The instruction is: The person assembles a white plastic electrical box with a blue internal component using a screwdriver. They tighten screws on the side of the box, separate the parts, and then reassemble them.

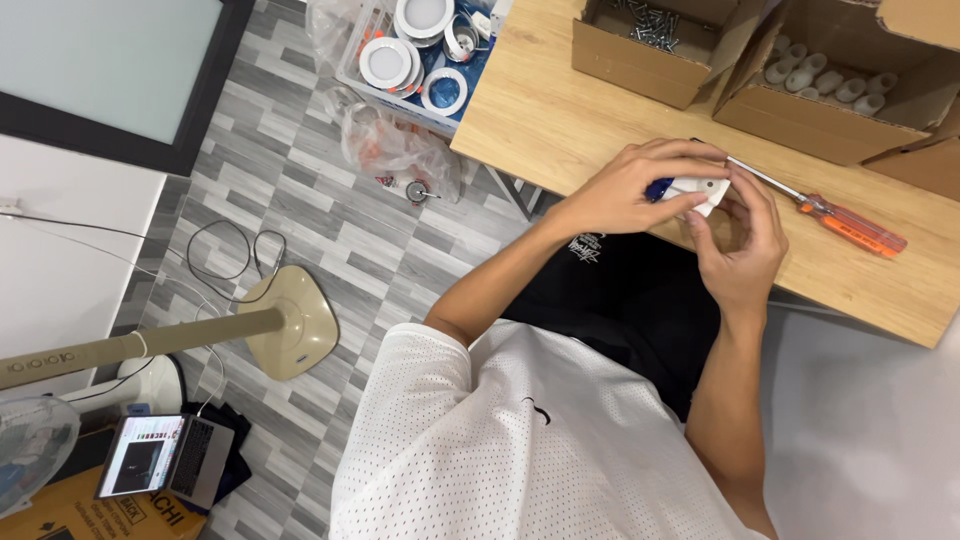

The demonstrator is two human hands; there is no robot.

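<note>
Your left hand [635,190] curls over the top of a small white plastic part [700,190] with a blue piece at its left end, fingers closed around it so that it stays steady just above the near edge of the wooden table [540,110]. Your right hand [742,240] cups the same part from below and from the right, thumb and fingertips pinching its white end; the two hands touch, so the part is braced from both sides and cannot twist. What the fingers do beneath the part is hidden.

An orange-handled screwdriver [830,218] lies on the table just right of your right hand, its shaft pointing toward the part, set down within easy reach. On the far side of the table stand two open cardboard boxes: the left box [650,60] holds loose screws, the right box [820,110] holds a row of small white cylindrical pieces, both open toward you so their contents can be picked out.

On the tiled floor to the left lie a tray of round white light fittings [420,50], a fan base [295,320] and a laptop [165,455].
</note>
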